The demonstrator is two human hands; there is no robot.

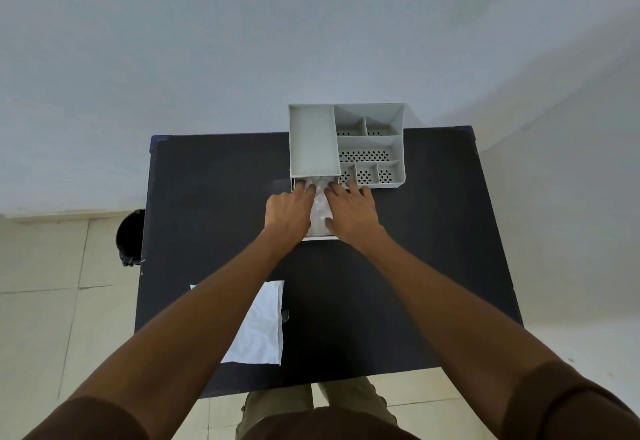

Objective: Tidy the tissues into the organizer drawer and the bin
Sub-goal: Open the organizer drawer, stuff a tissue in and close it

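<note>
Pressing down with both hands into the pulled-out drawer point(320, 237) of a grey plastic organizer point(346, 143). Organizer is boxy, matte, hard-walled: one long plain compartment on the left, smaller cells on the right with perforated floors of dotted holes. It sits at the far edge of a flat black matte table point(214, 197). Drawer is white, shallow, slid out toward the person from under the long compartment.

Left hand point(287, 212) lies palm-down, fingers spread flat and reaching under the organizer's front edge, touching crumpled white tissue point(320, 209) in the drawer. Right hand point(353, 214) likewise flat, fingers spread, thumb resting on the tissue. Neither hand is pinching or closed around anything; both are open and pushing on the soft wrinkled wad between them.

Second tissue point(259, 328), white, thin, roughly rectangular with light creases, lies flat near the table's front edge, partly covered by the left forearm. Round black bin point(130, 237) stands on the pale tiled floor beside the table's left side.
</note>
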